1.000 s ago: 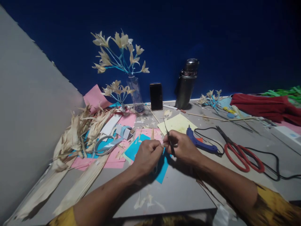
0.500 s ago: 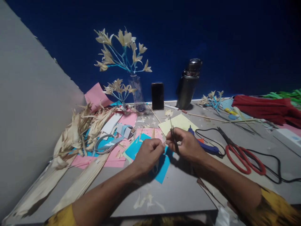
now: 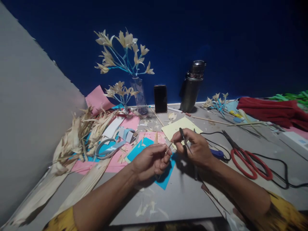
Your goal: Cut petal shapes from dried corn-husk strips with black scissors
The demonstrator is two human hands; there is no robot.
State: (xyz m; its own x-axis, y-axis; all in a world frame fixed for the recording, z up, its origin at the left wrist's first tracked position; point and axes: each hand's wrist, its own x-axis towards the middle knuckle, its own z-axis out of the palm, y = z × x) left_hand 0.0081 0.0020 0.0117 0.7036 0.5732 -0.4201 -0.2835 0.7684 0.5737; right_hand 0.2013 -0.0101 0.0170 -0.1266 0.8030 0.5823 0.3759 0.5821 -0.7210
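Observation:
My left hand (image 3: 151, 160) is closed, palm partly up, with thumb and forefinger pinching a thin pale strip (image 3: 169, 146). The strip's upper end reaches toward the fingertips of my right hand (image 3: 197, 147). That hand is closed around small black-handled scissors (image 3: 184, 140), whose thin metal part points down toward the palm. Whether the right fingertips touch the strip, I cannot tell. Beneath both hands lie blue paper (image 3: 166, 179) and pale yellow paper (image 3: 181, 125). Cream scraps (image 3: 144, 208) are scattered on the table in front.
Dried husks (image 3: 79, 134) and grey tape (image 3: 106, 149) lie left. Cream flowers in a clear vase (image 3: 139, 96), a phone (image 3: 160, 98) and a flask (image 3: 193, 86) stand behind. Red-handled scissors (image 3: 250, 163), a blue glue gun (image 3: 216, 154) and its black cable lie right.
My left hand has turned palm-up and its fingers have opened out somewhat around the strip. The small scissors have swung round in my right hand, handles now upward.

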